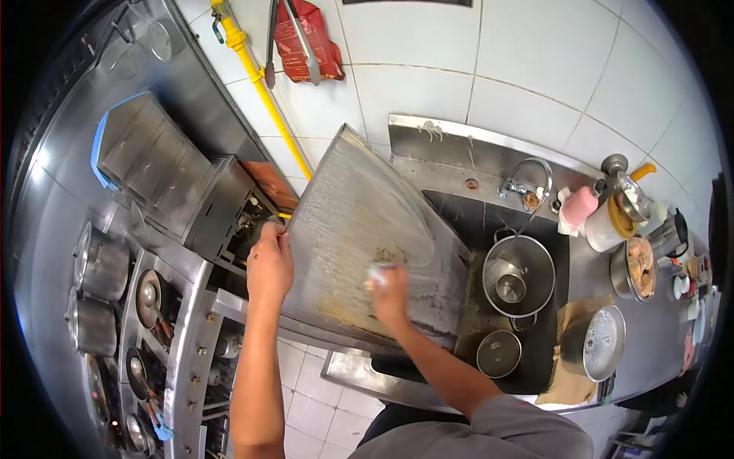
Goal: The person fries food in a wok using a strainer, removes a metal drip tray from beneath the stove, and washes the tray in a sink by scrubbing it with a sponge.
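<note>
A large metal panel (pixel 359 222), wet and streaked with soapy film and yellow-brown grime, leans tilted at the left part of the sink. My left hand (pixel 270 260) is closed on the panel's left edge. My right hand (pixel 391 297) presses a small white scrubbing pad (pixel 376 277) against the lower middle of the panel, near a dark stain. The pad is smeared by motion and mostly covered by my fingers, so its exact kind is unclear.
In the sink (pixel 562 268) stand a large steel pot (pixel 552 264) under the faucet (pixel 544 172) and a smaller round pot (pixel 499 354). A basin (pixel 604 344) and pink bottle (pixel 581 203) line the right counter. Stove pans (pixel 149 298) and a yellow pipe (pixel 260 88) are leftward.
</note>
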### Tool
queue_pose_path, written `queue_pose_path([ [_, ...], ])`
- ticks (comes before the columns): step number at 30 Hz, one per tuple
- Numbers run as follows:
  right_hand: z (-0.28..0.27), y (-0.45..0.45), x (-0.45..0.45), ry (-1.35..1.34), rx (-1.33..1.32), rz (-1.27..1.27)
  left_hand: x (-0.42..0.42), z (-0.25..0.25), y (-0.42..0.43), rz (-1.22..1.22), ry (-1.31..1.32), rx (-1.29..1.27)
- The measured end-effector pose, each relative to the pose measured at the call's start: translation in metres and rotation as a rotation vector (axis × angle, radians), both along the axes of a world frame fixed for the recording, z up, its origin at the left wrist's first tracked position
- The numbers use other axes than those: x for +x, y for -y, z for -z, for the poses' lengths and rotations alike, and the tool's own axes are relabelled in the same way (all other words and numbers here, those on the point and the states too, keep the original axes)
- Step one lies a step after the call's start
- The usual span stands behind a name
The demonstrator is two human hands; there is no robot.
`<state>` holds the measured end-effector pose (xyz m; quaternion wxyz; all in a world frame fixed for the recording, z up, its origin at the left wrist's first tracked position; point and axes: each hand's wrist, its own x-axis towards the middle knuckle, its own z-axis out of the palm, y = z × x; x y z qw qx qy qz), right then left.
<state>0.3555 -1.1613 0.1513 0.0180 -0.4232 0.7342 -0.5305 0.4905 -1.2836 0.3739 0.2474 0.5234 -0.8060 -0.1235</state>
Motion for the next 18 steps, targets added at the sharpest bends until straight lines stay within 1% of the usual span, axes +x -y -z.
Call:
queue_pose_path([
  [1,-0.026,0.013,0.005,0.023,-0.100,-0.114,-0.001,0.001,0.000,-0.002,0.013,-0.001],
  [3,0.006,0.050,-0.028,-0.068,0.034,0.025,0.001,0.003,0.001,0.027,-0.013,-0.068],
  [5,0.022,0.071,-0.097,0.082,0.077,0.127,0.002,0.003,-0.002,0.011,0.005,-0.036],
  [8,0.017,0.073,-0.105,0.058,0.105,0.201,-0.002,0.000,0.001,0.001,-0.021,-0.027],
  [10,0.011,0.058,-0.041,-0.024,-0.031,0.072,-0.005,-0.002,0.000,-0.023,0.003,0.010],
  [11,0.002,0.051,-0.031,-0.023,-0.031,0.071,-0.006,-0.002,0.001,-0.024,0.004,0.010],
  [13,-0.011,0.042,-0.014,0.346,-0.120,-0.183,-0.004,0.000,0.001,-0.032,-0.003,0.044],
  [15,0.003,0.077,-0.081,-0.011,0.018,0.022,-0.001,0.003,0.001,-0.020,-0.004,0.022],
  [17,-0.017,0.116,-0.125,0.035,0.026,0.177,-0.004,0.001,0.004,0.005,-0.023,-0.018],
  [18,-0.029,0.122,-0.120,0.029,0.017,0.174,-0.005,0.001,0.005,0.001,-0.005,-0.013],
])
